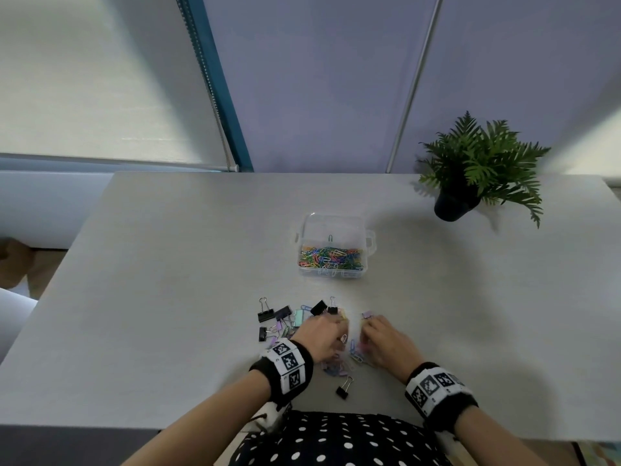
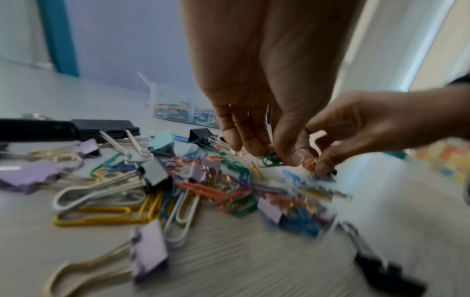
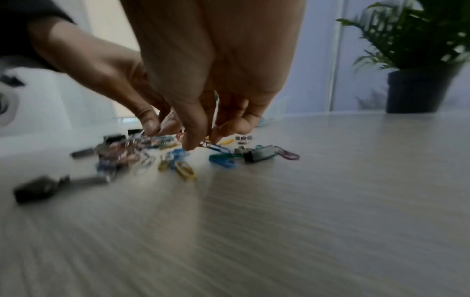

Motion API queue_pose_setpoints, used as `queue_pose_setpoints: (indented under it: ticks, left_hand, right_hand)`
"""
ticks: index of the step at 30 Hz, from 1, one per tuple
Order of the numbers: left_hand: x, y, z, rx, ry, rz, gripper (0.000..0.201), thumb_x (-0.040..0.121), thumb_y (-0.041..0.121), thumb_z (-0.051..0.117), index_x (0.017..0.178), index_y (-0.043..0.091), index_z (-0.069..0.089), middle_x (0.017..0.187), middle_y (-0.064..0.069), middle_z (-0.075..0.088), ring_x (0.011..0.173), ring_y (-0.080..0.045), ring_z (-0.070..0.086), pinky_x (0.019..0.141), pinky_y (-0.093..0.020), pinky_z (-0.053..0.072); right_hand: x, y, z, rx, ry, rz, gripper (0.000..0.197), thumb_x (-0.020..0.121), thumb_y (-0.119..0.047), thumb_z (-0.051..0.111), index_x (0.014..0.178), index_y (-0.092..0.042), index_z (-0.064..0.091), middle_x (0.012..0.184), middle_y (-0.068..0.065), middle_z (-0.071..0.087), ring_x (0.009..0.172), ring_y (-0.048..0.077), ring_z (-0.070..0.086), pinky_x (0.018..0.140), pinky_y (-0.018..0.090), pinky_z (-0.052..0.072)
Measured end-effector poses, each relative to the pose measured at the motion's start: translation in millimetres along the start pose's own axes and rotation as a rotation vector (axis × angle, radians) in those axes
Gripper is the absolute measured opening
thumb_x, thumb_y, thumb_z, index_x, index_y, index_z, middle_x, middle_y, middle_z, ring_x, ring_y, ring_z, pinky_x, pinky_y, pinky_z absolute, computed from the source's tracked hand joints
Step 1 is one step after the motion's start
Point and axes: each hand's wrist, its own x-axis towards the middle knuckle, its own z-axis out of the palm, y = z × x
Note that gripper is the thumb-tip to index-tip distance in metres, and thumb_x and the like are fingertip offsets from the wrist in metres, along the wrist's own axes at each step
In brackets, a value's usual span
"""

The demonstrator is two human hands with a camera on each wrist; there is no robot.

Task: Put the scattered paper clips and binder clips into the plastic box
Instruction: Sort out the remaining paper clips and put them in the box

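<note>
A clear plastic box (image 1: 331, 264) with its lid up holds a layer of coloured paper clips (image 1: 331, 257) at mid-table. A loose pile of paper clips (image 2: 203, 191) and binder clips (image 1: 274, 314) lies near the front edge. My left hand (image 1: 324, 336) reaches down into the pile and pinches a green paper clip (image 2: 271, 160). My right hand (image 1: 383, 339) is just to its right, fingers curled, pinching an orange paper clip (image 2: 309, 163). In the right wrist view my right hand (image 3: 201, 140) has more thin clips tucked between its fingers. One black binder clip (image 1: 344, 388) lies apart, nearest me.
A potted fern (image 1: 477, 169) stands at the table's back right. The grey table (image 1: 168, 297) ends at its front edge just below my wrists. A wall and a blind rise behind it.
</note>
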Motion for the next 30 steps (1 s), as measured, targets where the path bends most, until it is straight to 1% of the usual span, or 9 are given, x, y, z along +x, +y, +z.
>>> queue_pose_setpoints:
  ticks: [2, 5, 8, 11, 16, 20, 22, 26, 30]
  left_hand:
    - [-3, -9, -11, -0.176, 0.042, -0.063, 0.019, 0.089, 0.021, 0.055, 0.102, 0.007, 0.058, 0.11, -0.011, 0.059, 0.101, -0.025, 0.055, 0.088, -0.031, 0.044]
    - [-2, -23, -34, -0.437, 0.124, -0.205, 0.017, 0.09, 0.019, 0.056, 0.099, 0.005, 0.059, 0.103, -0.014, 0.063, 0.079, -0.017, 0.056, 0.069, -0.02, 0.044]
    - [8, -40, -60, -0.622, 0.214, -0.31, 0.02, 0.091, 0.014, 0.054, 0.108, 0.004, 0.057, 0.102, -0.016, 0.064, 0.064, -0.005, 0.055, 0.053, -0.008, 0.048]
    - [28, -55, -89, -0.611, 0.297, -0.339, 0.02, 0.09, 0.013, 0.055, 0.104, -0.001, 0.058, 0.102, -0.02, 0.066, 0.07, -0.012, 0.058, 0.059, -0.006, 0.049]
    - [63, -71, -110, -0.424, 0.297, -0.402, 0.017, 0.088, 0.012, 0.058, 0.098, -0.001, 0.063, 0.103, -0.017, 0.067, 0.096, -0.029, 0.063, 0.083, -0.032, 0.048]
    - [70, -79, -106, -0.345, 0.207, -0.4, 0.02, 0.088, 0.014, 0.058, 0.102, 0.004, 0.068, 0.107, -0.015, 0.068, 0.102, -0.027, 0.061, 0.091, -0.032, 0.046]
    - [68, -83, -101, -0.378, 0.294, -0.402, 0.018, 0.088, 0.008, 0.056, 0.101, 0.004, 0.068, 0.108, -0.014, 0.067, 0.103, -0.027, 0.061, 0.093, -0.029, 0.045]
    - [60, -93, -94, -0.353, 0.583, -0.508, 0.032, 0.087, 0.011, 0.059, 0.118, 0.004, 0.054, 0.123, -0.014, 0.049, 0.114, -0.027, 0.048, 0.099, -0.034, 0.041]
    - [62, -104, -85, -0.463, 0.4, -0.642, 0.059, 0.083, 0.019, 0.065, 0.133, 0.006, 0.035, 0.128, -0.015, 0.051, 0.116, -0.029, 0.05, 0.102, -0.039, 0.041]
  right_hand:
    - [3, -1, -11, 0.227, 0.015, 0.088, 0.012, 0.083, -0.016, 0.062, 0.084, -0.006, 0.057, 0.088, 0.002, 0.057, 0.086, 0.01, 0.05, 0.07, 0.024, 0.042]
    - [16, -1, -32, 0.624, 0.056, 0.229, 0.008, 0.081, -0.006, 0.065, 0.083, 0.0, 0.059, 0.072, -0.001, 0.063, 0.061, -0.005, 0.057, 0.055, 0.009, 0.042]
    - [39, -1, -52, 0.816, 0.135, 0.264, 0.005, 0.082, -0.002, 0.063, 0.085, 0.0, 0.061, 0.068, 0.002, 0.064, 0.056, 0.01, 0.057, 0.049, 0.014, 0.046]
    - [73, -3, -72, 0.86, 0.221, 0.243, 0.007, 0.081, 0.0, 0.062, 0.08, -0.007, 0.059, 0.07, 0.004, 0.064, 0.053, 0.004, 0.058, 0.049, 0.017, 0.049]
    - [124, -2, -82, 0.719, 0.274, 0.287, 0.01, 0.079, 0.001, 0.065, 0.079, -0.007, 0.059, 0.08, 0.012, 0.065, 0.062, 0.014, 0.058, 0.048, 0.01, 0.047]
    - [143, 6, -81, 0.347, 0.116, 0.238, 0.008, 0.079, -0.006, 0.066, 0.086, -0.001, 0.066, 0.092, 0.015, 0.067, 0.082, 0.022, 0.059, 0.078, 0.031, 0.049]
    - [152, 10, -86, 0.205, 0.074, 0.208, 0.007, 0.081, -0.007, 0.063, 0.085, -0.005, 0.067, 0.094, 0.013, 0.068, 0.088, 0.025, 0.062, 0.083, 0.034, 0.049]
    - [177, 8, -103, 0.036, 0.05, 0.154, 0.012, 0.086, -0.005, 0.053, 0.089, -0.009, 0.064, 0.099, 0.01, 0.067, 0.09, 0.025, 0.061, 0.082, 0.037, 0.05]
    - [209, -6, -106, -0.21, -0.092, -0.004, 0.022, 0.091, -0.002, 0.04, 0.103, -0.009, 0.056, 0.107, 0.012, 0.057, 0.091, 0.028, 0.058, 0.074, 0.033, 0.043]
